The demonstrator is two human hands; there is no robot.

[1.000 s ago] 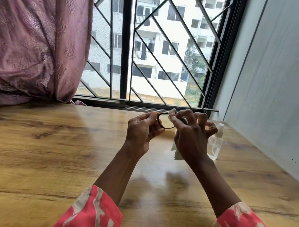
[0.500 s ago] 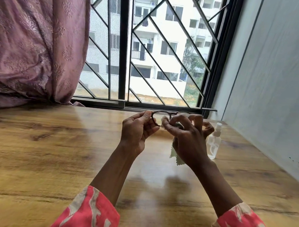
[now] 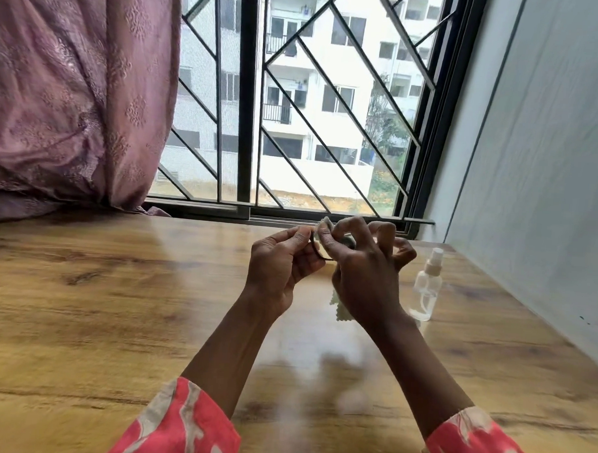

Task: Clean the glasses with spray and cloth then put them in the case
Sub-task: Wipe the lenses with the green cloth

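Both hands are raised above the wooden table (image 3: 115,321), close together near the window. My left hand (image 3: 278,266) pinches the dark-framed glasses (image 3: 318,253) at their left side; only a short arc of the frame shows between the hands. My right hand (image 3: 364,270) grips a pale cleaning cloth (image 3: 325,224) against a lens, with the cloth's lower corner (image 3: 337,308) hanging below the palm. A small clear spray bottle (image 3: 427,285) with a white top stands upright on the table just right of my right hand. No case is in view.
A black window grille (image 3: 248,104) runs along the table's far edge. A mauve curtain (image 3: 73,96) hangs at the back left, bunched on the table. A grey wall (image 3: 550,168) borders the table's right side.
The right hand's fingers shifted on the lens, bringing the cloth's top up above the frame again and covering more of the glasses. The left hand and the bottle stayed put.
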